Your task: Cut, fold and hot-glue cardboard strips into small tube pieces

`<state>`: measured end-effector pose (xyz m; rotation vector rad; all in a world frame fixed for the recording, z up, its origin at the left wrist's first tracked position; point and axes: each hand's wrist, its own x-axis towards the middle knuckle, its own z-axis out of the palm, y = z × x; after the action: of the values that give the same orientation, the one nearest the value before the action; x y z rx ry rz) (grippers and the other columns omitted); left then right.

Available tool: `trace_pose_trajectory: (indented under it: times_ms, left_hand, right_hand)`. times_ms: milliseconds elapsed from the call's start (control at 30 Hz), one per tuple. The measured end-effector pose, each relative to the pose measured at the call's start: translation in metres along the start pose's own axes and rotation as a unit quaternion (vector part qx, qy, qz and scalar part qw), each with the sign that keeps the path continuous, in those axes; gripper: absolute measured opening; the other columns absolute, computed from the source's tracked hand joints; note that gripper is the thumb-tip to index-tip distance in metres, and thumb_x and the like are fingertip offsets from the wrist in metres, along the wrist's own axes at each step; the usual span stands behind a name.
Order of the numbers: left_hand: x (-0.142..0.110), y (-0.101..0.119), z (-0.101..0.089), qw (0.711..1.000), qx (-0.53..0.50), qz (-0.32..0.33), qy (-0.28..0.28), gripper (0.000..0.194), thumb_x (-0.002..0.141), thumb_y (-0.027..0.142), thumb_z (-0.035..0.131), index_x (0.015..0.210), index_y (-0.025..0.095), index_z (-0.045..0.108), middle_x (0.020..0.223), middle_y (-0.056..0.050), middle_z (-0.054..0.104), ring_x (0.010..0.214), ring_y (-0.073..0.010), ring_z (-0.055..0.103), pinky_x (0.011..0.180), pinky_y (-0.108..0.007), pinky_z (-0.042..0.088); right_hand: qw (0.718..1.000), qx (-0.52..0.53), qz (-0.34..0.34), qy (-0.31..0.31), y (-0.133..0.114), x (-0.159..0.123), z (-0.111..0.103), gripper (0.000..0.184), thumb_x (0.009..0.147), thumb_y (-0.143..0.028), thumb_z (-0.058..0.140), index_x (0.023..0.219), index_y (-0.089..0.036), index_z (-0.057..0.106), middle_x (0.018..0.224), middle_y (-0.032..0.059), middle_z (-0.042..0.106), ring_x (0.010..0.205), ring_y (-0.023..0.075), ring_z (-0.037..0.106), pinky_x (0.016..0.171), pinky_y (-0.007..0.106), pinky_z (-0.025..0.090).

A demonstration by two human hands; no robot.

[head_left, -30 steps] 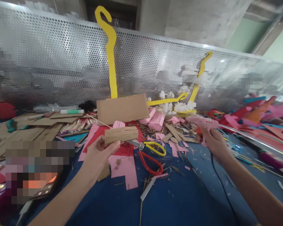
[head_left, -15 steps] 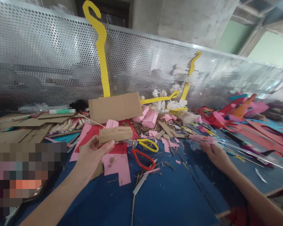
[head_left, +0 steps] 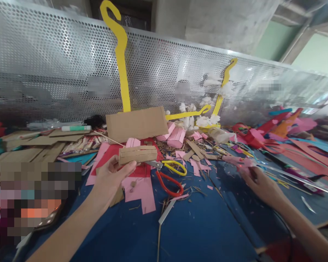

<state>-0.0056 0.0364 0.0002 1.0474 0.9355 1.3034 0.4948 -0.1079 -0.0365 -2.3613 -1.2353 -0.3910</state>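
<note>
Between the thumb and fingers of my left hand (head_left: 109,178) is a small folded cardboard block (head_left: 138,154) with lengthwise creases. My right hand (head_left: 258,183) is wrapped around a pink hot glue gun (head_left: 236,161), whose small red light shows and whose nozzle points left. A long clear glue stick (head_left: 297,176) runs out behind it. Scissors (head_left: 171,183) with one red and one yellow handle lie partly open just right of the block. Under my left hand are red paper (head_left: 104,163) and pink paper (head_left: 142,194). A craft knife (head_left: 168,211) rests in front of the scissors.
A yellow hook-topped stand (head_left: 121,69) rises behind a large cardboard piece (head_left: 136,123). Pink folded boxes (head_left: 176,136) and white fluffy branches (head_left: 190,120) are at the back. Cardboard sheets (head_left: 27,156) pile up on the left. A perforated metal panel (head_left: 158,69) closes off the far side.
My right hand has turned slightly with the glue gun, and its red light now shows more clearly. The whole view has shifted a little. My left hand keeps its hold on the cardboard block.
</note>
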Motion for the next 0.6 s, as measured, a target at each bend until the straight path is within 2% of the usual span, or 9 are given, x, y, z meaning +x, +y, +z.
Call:
trace_pose_trajectory:
  times_ms: [100, 167, 233, 267, 367, 433, 500, 600]
  left_hand:
    - [-0.001, 0.000, -0.001, 1.000, -0.005, 0.002, -0.008, 0.051, 0.061, 0.037, 0.097, 0.101, 0.017, 0.072, 0.112, -0.011, 0.080, 0.106, -0.0312, 0.077, 0.097, -0.043, 0.062]
    - [-0.001, -0.001, -0.002, 1.000, -0.009, 0.003, -0.013, 0.050, 0.064, 0.035, 0.097, 0.103, 0.017, 0.072, 0.111, -0.010, 0.081, 0.104, -0.0295, 0.078, 0.095, -0.042, 0.063]
    - [-0.002, -0.003, -0.002, 1.000, -0.006, 0.008, -0.019, 0.049, 0.066, 0.033, 0.096, 0.105, 0.017, 0.072, 0.110, -0.009, 0.080, 0.103, -0.0283, 0.077, 0.095, -0.041, 0.063]
    - [-0.003, -0.003, -0.002, 1.000, -0.002, 0.014, -0.019, 0.048, 0.066, 0.033, 0.096, 0.105, 0.018, 0.072, 0.109, -0.009, 0.080, 0.103, -0.0281, 0.077, 0.096, -0.041, 0.062]
    - [-0.004, -0.004, -0.001, 0.999, 0.017, 0.029, -0.022, 0.045, 0.067, 0.034, 0.095, 0.103, 0.017, 0.073, 0.110, -0.010, 0.079, 0.107, -0.0281, 0.074, 0.097, -0.041, 0.060]
    - [-0.005, -0.003, 0.000, 0.999, 0.019, 0.023, -0.024, 0.044, 0.068, 0.035, 0.094, 0.102, 0.017, 0.073, 0.105, -0.009, 0.079, 0.104, -0.0265, 0.073, 0.093, -0.039, 0.060]
    - [-0.007, -0.001, 0.001, 0.999, 0.005, 0.006, -0.032, 0.044, 0.068, 0.035, 0.095, 0.102, 0.017, 0.074, 0.104, -0.007, 0.078, 0.101, -0.0244, 0.073, 0.090, -0.037, 0.060]
    - [-0.010, 0.003, 0.002, 0.998, -0.024, -0.030, -0.053, 0.047, 0.067, 0.036, 0.095, 0.106, 0.018, 0.075, 0.112, -0.008, 0.076, 0.099, -0.0229, 0.072, 0.089, -0.036, 0.060]
  right_hand:
    - [1.000, 0.022, -0.009, -0.009, 0.012, -0.023, -0.010, 0.040, 0.082, -0.056, 0.053, 0.109, -0.026, 0.055, 0.094, 0.0149, 0.077, 0.087, 0.0372, 0.077, 0.074, 0.045, 0.058]
    - [0.999, 0.000, -0.025, 0.047, 0.012, -0.049, -0.021, 0.046, 0.083, -0.061, 0.051, 0.114, -0.026, 0.054, 0.107, 0.0220, 0.073, 0.097, 0.0435, 0.073, 0.080, 0.052, 0.057]
    - [0.993, -0.049, -0.057, 0.092, 0.001, -0.076, -0.032, 0.039, 0.087, -0.060, 0.048, 0.113, -0.032, 0.056, 0.112, 0.0219, 0.072, 0.102, 0.0466, 0.071, 0.082, 0.058, 0.055]
    - [0.991, -0.050, -0.080, 0.093, -0.010, -0.088, -0.038, 0.034, 0.087, -0.059, 0.047, 0.110, -0.035, 0.057, 0.112, 0.0201, 0.072, 0.102, 0.0466, 0.070, 0.079, 0.059, 0.054]
    - [0.988, 0.047, -0.126, 0.076, -0.059, -0.111, -0.057, 0.022, 0.090, -0.056, 0.051, 0.104, -0.041, 0.060, 0.106, 0.0110, 0.076, 0.092, 0.0400, 0.074, 0.077, 0.055, 0.055]
    - [0.975, 0.145, -0.164, 0.045, -0.101, -0.113, -0.070, 0.018, 0.091, -0.054, 0.058, 0.101, -0.041, 0.067, 0.100, 0.0066, 0.078, 0.088, 0.0351, 0.075, 0.074, 0.048, 0.056]
    - [0.948, 0.240, -0.209, -0.020, -0.144, -0.105, -0.080, 0.016, 0.095, -0.048, 0.059, 0.098, -0.037, 0.070, 0.093, 0.0042, 0.078, 0.080, 0.0287, 0.074, 0.072, 0.041, 0.055]
    - [0.897, 0.347, -0.240, -0.136, -0.205, -0.081, -0.082, 0.022, 0.101, -0.044, 0.057, 0.102, -0.029, 0.073, 0.094, 0.0050, 0.075, 0.083, 0.0241, 0.070, 0.073, 0.034, 0.052]
